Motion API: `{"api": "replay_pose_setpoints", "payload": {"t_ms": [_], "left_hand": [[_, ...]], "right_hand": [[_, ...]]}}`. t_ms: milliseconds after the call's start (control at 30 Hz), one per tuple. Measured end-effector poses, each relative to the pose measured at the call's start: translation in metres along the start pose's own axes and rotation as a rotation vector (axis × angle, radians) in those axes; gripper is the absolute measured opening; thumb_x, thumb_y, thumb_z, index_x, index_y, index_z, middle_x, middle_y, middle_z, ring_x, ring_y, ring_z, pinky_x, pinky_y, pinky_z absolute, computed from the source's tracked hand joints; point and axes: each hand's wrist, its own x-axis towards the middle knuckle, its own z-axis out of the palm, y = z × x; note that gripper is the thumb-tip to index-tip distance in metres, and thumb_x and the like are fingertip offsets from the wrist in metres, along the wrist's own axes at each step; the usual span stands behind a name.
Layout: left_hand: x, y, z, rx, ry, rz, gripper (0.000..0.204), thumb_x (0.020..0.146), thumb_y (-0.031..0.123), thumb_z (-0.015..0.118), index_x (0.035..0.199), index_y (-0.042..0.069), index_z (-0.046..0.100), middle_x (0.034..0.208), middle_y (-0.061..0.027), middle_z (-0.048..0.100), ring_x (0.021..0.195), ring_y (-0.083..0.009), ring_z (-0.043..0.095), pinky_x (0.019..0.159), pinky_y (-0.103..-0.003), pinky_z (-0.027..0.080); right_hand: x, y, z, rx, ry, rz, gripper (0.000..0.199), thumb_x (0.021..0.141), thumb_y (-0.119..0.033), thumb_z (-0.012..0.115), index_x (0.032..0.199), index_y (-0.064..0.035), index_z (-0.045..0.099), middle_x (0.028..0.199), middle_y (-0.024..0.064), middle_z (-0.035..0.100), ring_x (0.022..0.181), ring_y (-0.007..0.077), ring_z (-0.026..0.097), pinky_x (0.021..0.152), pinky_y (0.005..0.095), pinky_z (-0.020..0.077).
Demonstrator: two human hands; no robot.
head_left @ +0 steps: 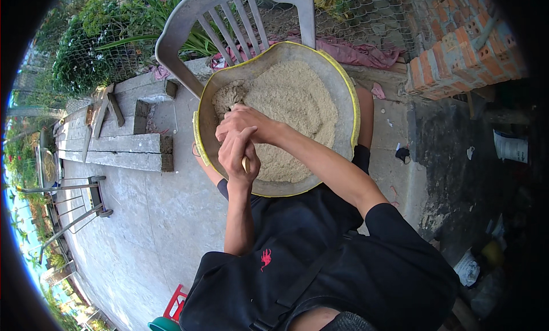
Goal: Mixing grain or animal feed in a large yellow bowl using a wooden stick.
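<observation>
A wide round basin with a yellow rim (355,116) rests over my lap and against a plastic chair. In it lies a pale, grainy meal (294,99), with a darker, clumped patch at the far left. My left hand (237,155) is closed round a tool with a light wooden handle (246,164); the handle's end sticks out of the fist, and the rest of the tool is hidden. Right beyond it, my right hand (247,124) is closed low over the meal beside the clumped patch. What its fingers hold cannot be made out.
The grey chair (306,16) stands behind the basin, before a wire fence with plants. Concrete beams (123,151) with loose boards lie at the left. Farther left stands a metal-framed cart (94,196). A brick pillar (457,62) and a white bucket (510,147) are at the right.
</observation>
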Motion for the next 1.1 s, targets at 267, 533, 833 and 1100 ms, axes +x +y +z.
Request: {"api": "replay_pose_setpoints", "payload": {"t_ms": [267,533,833,1100], "left_hand": [[0.001,0.007,0.034,-0.071,-0.185,-0.053,0.025,0.085,-0.008,0.050,0.104,-0.001,0.064,0.086,-0.0100,0.062,0.075,-0.0204,0.062,0.098,-0.042,0.042],[-0.011,0.014,0.039,-0.603,-0.095,-0.426,0.022,0.096,-0.001,0.044,0.108,-0.006,0.061,0.076,-0.0119,0.064,0.068,-0.0144,0.060,0.075,-0.032,0.053],[-0.007,0.028,0.012,-1.064,0.171,-0.584,0.022,0.094,0.007,0.041,0.095,-0.007,0.057,0.051,-0.0002,0.035,0.046,-0.0108,0.034,0.051,-0.031,0.041],[-0.030,0.007,0.050,-0.887,0.234,-0.476,0.023,0.092,0.001,0.039,0.081,-0.006,0.059,0.058,-0.0059,0.051,0.047,-0.0090,0.044,0.047,-0.025,0.039]], "right_hand": [[-0.045,0.027,-0.043,-0.206,0.029,0.172,0.010,0.083,-0.022,0.056,0.086,-0.0129,0.060,0.081,0.0006,0.064,0.085,0.0193,0.061,0.079,0.0356,0.0383],[-0.091,-0.002,-0.056,-0.189,-0.018,0.587,0.009,0.083,-0.014,0.060,0.082,-0.0053,0.059,0.075,0.0125,0.066,0.074,0.0330,0.062,0.071,0.0420,0.0427],[-0.078,-0.060,-0.070,0.260,-0.317,0.653,0.011,0.085,-0.011,0.063,0.088,-0.0017,0.059,0.080,0.0153,0.067,0.080,0.0345,0.065,0.071,0.0440,0.0488],[-0.097,-0.022,-0.059,0.122,-0.246,0.643,0.011,0.079,-0.011,0.062,0.089,-0.0082,0.064,0.080,0.0160,0.067,0.080,0.0367,0.064,0.068,0.0473,0.0479]]}}
